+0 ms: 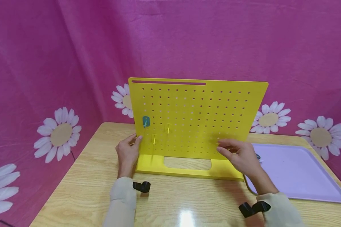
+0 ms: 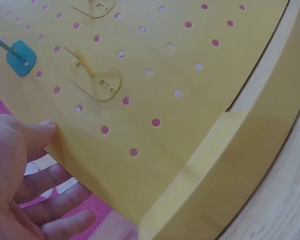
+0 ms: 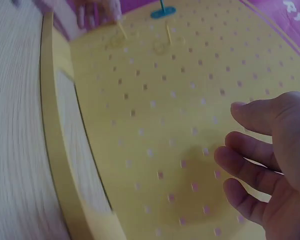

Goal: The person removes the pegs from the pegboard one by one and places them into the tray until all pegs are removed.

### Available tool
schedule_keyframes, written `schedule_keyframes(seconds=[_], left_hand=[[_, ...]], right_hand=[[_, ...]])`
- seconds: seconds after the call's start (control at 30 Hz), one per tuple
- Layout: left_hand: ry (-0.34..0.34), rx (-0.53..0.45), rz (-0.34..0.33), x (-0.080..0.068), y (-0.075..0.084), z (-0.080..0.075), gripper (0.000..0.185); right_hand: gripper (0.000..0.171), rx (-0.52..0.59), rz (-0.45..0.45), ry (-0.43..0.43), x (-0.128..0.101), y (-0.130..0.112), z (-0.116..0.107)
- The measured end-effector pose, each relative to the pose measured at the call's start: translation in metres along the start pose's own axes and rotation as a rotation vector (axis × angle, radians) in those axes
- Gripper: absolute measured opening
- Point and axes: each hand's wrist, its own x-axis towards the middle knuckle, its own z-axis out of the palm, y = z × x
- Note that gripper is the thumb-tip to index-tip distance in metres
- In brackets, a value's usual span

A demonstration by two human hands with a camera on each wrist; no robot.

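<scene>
A yellow pegboard (image 1: 199, 95) stands upright on its yellow base (image 1: 150, 165). My left hand (image 1: 128, 153) holds its lower left edge, thumb on the front face and fingers behind. Near that hand a teal hook (image 1: 146, 121) and two yellow hooks, one higher (image 1: 168, 128) and one lower (image 1: 154, 139), are mounted on the board. My right hand (image 1: 241, 157) hovers in front of the board's lower right part. In the right wrist view its fingers (image 3: 245, 162) are loosely bent and apart from the thumb, with nothing between them.
A lilac tray (image 1: 290, 173) lies on the wooden table (image 1: 82, 186) to the right, partly behind my right hand. Small dark and clear pieces (image 1: 258, 156) show at its left side. A magenta cloth (image 1: 187, 37) with daisies hangs behind the table.
</scene>
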Motion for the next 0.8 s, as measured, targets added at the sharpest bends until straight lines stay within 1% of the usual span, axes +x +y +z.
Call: schedule_keyframes(seconds=[0.17, 0.43, 0.5, 0.63, 0.73, 0.8], left_hand=[[-0.008, -0.006, -0.012, 0.000, 0.000, 0.001, 0.035], [-0.004, 0.008, 0.008, 0.003, -0.002, 0.001, 0.036], [-0.008, 0.007, 0.005, 0.003, -0.002, 0.001, 0.036], [-0.021, -0.002, -0.023, 0.003, -0.002, 0.001, 0.038], [-0.018, -0.004, -0.024, 0.002, -0.002, 0.001, 0.039], [-0.017, -0.009, -0.012, 0.002, -0.002, 0.002, 0.038]], right_hand=[[0.025, 0.085, 0.010, -0.043, 0.013, -0.015, 0.016], [0.023, 0.192, -0.037, -0.077, 0.028, -0.035, 0.047], [0.024, 0.212, -0.049, -0.084, 0.031, -0.039, 0.054], [0.025, 0.245, -0.071, -0.091, 0.036, -0.047, 0.067], [0.025, 0.254, -0.072, -0.088, 0.041, -0.053, 0.075], [0.025, 0.257, -0.065, -0.085, 0.044, -0.057, 0.080]])
